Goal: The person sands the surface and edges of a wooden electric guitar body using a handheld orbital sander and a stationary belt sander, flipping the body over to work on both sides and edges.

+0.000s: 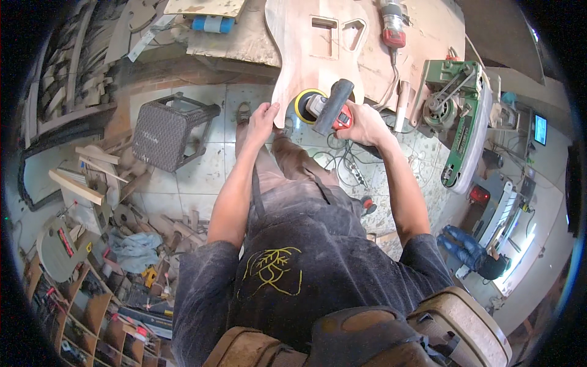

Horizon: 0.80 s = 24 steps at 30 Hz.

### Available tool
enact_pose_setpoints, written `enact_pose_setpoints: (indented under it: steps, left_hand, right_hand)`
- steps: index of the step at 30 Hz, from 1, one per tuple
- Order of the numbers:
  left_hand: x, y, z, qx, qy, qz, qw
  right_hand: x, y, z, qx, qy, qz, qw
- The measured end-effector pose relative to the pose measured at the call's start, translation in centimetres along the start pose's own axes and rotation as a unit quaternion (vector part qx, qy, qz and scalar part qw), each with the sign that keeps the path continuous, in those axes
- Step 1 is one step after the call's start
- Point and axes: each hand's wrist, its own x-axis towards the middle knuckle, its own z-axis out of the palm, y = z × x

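Guitar body (302, 64): pale wood, cutouts (353, 35) | left grip (263, 120): clasping its edge | right grip (363, 126): wrapped around sander (315, 105)

Behind the left hand (263, 124) and right hand (364, 126), a charcoal, short-sleeved T-shirt (348, 263) was worn, dusted pale and marked by a yellow line drawing (274, 269). Farther back, a dark mask-like piece (361, 336) was flanked by tan pods (468, 324). Beyond the left hand, a brownish shoe (243, 111) was partly shown.
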Motion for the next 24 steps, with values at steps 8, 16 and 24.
enact_pose_setpoints:
  steps: [8, 16, 24]
  left_hand:
    - [0.5, -0.4, -0.1, 0.014, -0.016, -0.009, 1.000]
    - [0.3, -0.1, -0.5, -0.010, -0.015, -0.014, 1.000]
    - [-1.4, 3.8, -0.2, -0.143, -0.052, -0.076, 0.985]
  right_hand:
    - [0.7, -0.4, 0.2, 0.016, 0.032, -0.004, 0.999]
    - [-0.6, -0.6, 0.2, -0.002, 0.012, 0.017, 1.000]
    - [0.5, -0.2, 1.3, 0.024, 0.037, 0.010, 0.999]
